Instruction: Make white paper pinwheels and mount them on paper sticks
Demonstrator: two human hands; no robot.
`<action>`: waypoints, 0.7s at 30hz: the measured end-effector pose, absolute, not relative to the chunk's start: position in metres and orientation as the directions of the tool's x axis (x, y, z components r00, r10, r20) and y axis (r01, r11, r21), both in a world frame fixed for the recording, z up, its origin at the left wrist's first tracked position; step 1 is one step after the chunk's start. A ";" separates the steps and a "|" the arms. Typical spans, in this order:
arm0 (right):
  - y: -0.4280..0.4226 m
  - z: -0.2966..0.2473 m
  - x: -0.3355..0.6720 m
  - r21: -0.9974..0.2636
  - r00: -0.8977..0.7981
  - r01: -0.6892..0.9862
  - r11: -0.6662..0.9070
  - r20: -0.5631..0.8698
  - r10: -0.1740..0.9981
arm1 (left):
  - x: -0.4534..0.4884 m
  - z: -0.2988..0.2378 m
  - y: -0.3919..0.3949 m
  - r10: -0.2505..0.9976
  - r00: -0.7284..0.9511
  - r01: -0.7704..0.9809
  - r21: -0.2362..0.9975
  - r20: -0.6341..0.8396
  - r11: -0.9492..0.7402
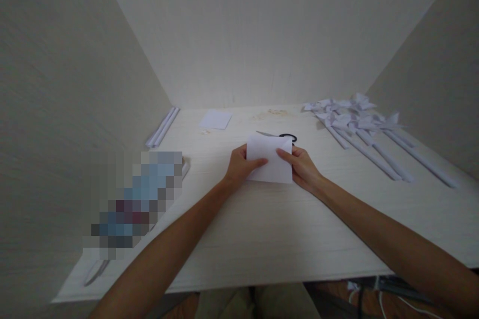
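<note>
A white sheet of paper, roughly square, is held up above the table between both hands. My left hand grips its left edge, thumb lying across the front and fingers hidden behind. On the other side my right hand pinches the right edge, its thumb near the upper right corner. Scissors with black handles lie just behind the paper, which partly covers them. Farther back on the left, another white paper square rests flat on the table.
Several paper pinwheels on rolled paper sticks lie at the right. Rolled paper tubes sit by the left wall, with a pixelated object nearer me. Walls enclose the white table at the left, back and right. Cables hang below its edge.
</note>
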State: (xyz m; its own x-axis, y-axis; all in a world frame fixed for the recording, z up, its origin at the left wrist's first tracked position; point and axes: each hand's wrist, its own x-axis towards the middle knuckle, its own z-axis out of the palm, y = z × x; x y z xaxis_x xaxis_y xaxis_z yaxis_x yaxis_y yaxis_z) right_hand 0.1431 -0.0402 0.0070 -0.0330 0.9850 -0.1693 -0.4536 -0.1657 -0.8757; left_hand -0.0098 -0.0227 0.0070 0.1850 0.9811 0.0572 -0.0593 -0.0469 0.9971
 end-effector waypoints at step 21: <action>-0.038 -0.001 0.142 -0.913 0.002 -0.396 -0.104 -0.114 0.993 | -0.003 0.011 -0.024 0.997 0.079 0.025 0.999 0.024 -0.026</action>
